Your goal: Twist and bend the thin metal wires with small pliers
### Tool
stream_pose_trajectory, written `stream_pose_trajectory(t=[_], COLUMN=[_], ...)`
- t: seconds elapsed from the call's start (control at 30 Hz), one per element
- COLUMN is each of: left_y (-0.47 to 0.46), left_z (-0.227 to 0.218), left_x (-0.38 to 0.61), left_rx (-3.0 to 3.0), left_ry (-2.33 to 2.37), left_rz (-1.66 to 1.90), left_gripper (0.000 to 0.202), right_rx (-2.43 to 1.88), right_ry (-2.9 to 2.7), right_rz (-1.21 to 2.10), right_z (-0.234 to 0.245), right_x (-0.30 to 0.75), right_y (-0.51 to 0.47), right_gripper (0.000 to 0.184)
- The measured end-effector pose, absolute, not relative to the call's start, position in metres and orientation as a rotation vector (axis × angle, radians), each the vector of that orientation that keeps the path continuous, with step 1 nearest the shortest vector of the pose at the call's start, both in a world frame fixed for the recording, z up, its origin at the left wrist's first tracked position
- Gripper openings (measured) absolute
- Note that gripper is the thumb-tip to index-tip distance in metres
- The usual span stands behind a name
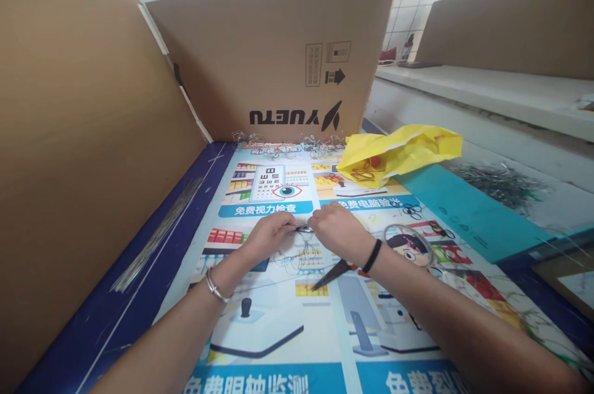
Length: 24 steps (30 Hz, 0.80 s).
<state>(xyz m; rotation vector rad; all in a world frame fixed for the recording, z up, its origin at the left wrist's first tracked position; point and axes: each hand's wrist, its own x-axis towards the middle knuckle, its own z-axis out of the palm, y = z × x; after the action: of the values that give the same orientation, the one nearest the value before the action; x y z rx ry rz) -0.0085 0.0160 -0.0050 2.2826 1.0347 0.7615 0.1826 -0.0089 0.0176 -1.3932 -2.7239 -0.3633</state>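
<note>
My left hand (271,234) and my right hand (341,232) meet almost knuckle to knuckle above a printed poster. Both are closed, and a short dark, shiny bundle of thin wire (304,229) spans the gap between their fingertips. Fine loose loops of that wire hang just below the fingers. Under my right wrist lies a pair of scissors (331,274), dark blades pointing left and the orange handle partly hidden by the wrist. A coil of pale wire (429,245) rests right of my right forearm.
A yellow bag (413,145) with orange-red bands at its mouth lies behind my right hand. Straight wires (158,236) line the left side. Cardboard walls (269,54) rise left and behind. A tangled wire heap (496,187) sits at right, beside a turquoise sheet (473,211).
</note>
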Motion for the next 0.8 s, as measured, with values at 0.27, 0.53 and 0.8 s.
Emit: stream_pose_trajectory(t=[0.27, 0.53, 0.8], left_y=[0.0211, 0.0208, 0.0199], left_z=[-0.006, -0.0047, -0.0071], left_x=[-0.012, -0.0139, -0.0133], left_rx=[2.155, 2.097, 2.159], left_ry=[1.02, 1.01, 0.977], left_rz=[0.806, 0.796, 0.83], left_gripper=[0.014, 0.013, 0.014], right_rx=[-1.467, -1.449, -1.447], right_ry=[-2.688, -2.702, -2.667], right_rz=[-0.325, -0.34, -0.375], right_z=[0.0204, 0.0235, 0.0202], right_x=[0.1865, 0.186, 0.1841], right_y=[-0.0105, -0.0132, -0.0144], right_gripper=[0.012, 0.013, 0.01])
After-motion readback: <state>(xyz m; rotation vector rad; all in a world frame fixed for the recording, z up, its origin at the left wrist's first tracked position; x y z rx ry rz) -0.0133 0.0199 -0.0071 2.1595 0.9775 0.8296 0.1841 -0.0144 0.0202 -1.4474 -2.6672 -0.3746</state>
